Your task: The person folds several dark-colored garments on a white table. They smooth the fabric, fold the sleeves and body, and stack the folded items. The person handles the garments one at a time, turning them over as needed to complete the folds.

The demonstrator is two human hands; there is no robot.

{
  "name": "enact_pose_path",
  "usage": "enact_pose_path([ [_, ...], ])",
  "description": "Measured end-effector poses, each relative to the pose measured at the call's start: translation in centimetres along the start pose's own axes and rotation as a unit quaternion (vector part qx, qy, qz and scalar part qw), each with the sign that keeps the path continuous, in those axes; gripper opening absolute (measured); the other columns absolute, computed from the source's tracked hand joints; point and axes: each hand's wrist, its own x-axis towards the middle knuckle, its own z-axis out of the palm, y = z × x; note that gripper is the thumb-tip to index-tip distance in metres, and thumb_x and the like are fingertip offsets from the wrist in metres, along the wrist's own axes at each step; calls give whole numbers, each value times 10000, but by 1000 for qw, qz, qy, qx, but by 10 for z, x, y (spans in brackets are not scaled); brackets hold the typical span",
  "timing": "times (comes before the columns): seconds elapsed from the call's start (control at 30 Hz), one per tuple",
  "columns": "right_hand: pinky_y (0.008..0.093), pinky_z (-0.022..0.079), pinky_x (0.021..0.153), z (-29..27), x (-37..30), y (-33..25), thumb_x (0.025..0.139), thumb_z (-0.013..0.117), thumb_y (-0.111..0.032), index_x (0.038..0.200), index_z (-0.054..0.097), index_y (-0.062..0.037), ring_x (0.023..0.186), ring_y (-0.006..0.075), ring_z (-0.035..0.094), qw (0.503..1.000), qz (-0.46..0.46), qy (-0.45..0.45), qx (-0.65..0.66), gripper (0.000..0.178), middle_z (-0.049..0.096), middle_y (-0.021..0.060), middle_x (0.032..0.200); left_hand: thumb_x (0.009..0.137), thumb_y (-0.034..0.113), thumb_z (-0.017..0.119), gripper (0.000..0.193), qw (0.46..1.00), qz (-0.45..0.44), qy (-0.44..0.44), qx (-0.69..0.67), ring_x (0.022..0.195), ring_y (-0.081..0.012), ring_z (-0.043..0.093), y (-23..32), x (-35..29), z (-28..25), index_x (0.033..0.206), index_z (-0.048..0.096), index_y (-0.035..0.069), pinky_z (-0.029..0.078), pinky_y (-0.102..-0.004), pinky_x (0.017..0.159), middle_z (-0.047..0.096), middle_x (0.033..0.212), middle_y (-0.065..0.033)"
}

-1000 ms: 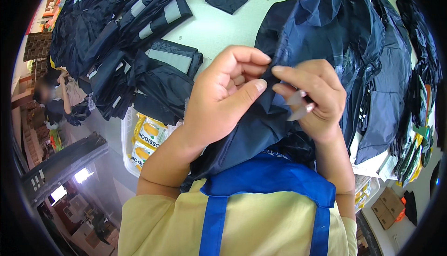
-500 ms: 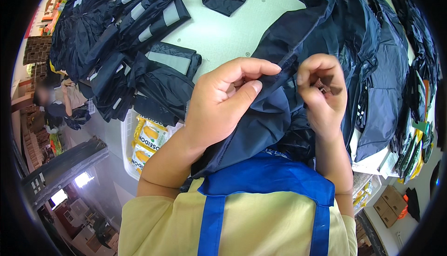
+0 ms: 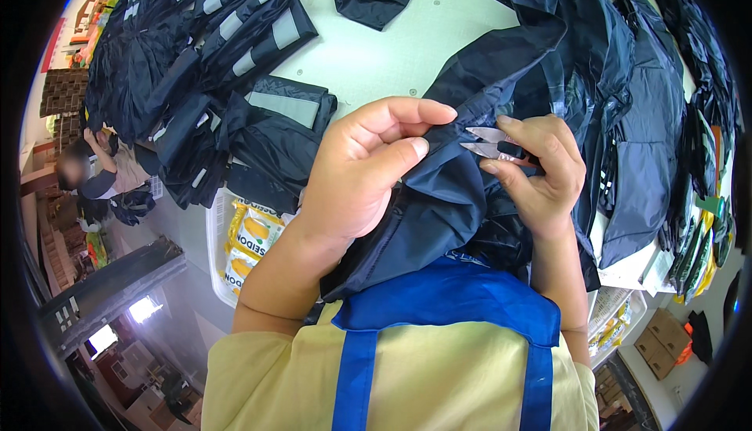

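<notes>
Presently, from far away I am seeing dark lettering on yellow-and-white packets (image 3: 254, 231), which are lying in a white bin (image 3: 214, 251) at left; similar packs are sitting in another bin (image 3: 638, 309) at right. The right hand (image 3: 548, 168) is gripping small snips (image 3: 511, 150), whose parted blades are pointing leftward, long axis running nearly sideways, beside the dark garment (image 3: 446, 196). The left hand (image 3: 356, 164) is pinching this garment, whose edge is rising toward upper right.
</notes>
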Motion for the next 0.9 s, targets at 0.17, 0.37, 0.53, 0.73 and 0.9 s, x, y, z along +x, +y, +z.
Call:
enact_pose_path([
  [0.17, 262, 462, 556, 2, -2, -8, 567, 847, -117, 934, 686, 3, 664, 179, 588, 1000, 12, 13, -6, 417, 628, 82, 773, 840, -71, 525, 303, 1000, 6, 3, 7, 960, -136, 601, -1, -2, 4, 1140, 567, -68, 470, -260, 878, 633, 1054, -121],
  [0.37, 241, 428, 537, 7, -7, -4, 599, 849, -112, 895, 686, -5, 645, 142, 569, 998, 25, 27, 53, 355, 629, 69, 766, 842, -95, 501, 326, 1000, -10, -10, -14, 958, -85, 554, -2, -5, 3, 1155, 585, -63, 441, -205, 844, 618, 1084, -86],
  [0.53, 199, 386, 654, 14, -23, 3, 754, 774, -138, 1037, 604, -8, 715, 78, 496, 910, 202, 126, 339, 355, 553, 2, 826, 834, -92, 503, 367, 999, -36, -12, -33, 935, -96, 572, -4, -8, -6, 1194, 557, -46, 462, -218, 818, 622, 1055, -88],
  [0.73, 234, 353, 585, 24, -14, 27, 919, 611, -196, 937, 520, -109, 621, 80, 416, 713, 421, 254, 501, 128, 567, 40, 872, 822, -88, 477, 480, 988, -59, 12, -143, 917, -148, 612, -12, -16, -14, 1295, 432, -23, 483, -258, 838, 626, 1017, -106],
  [0.9, 237, 342, 566, 18, -2, 34, 970, 518, -325, 1031, 539, -150, 605, 81, 411, 698, 412, 266, 522, 187, 608, 72, 1060, 789, -78, 486, 619, 987, -97, 2, -127, 888, -139, 605, -11, -22, -17, 1391, 365, -4, 482, -264, 816, 620, 974, -79],
])
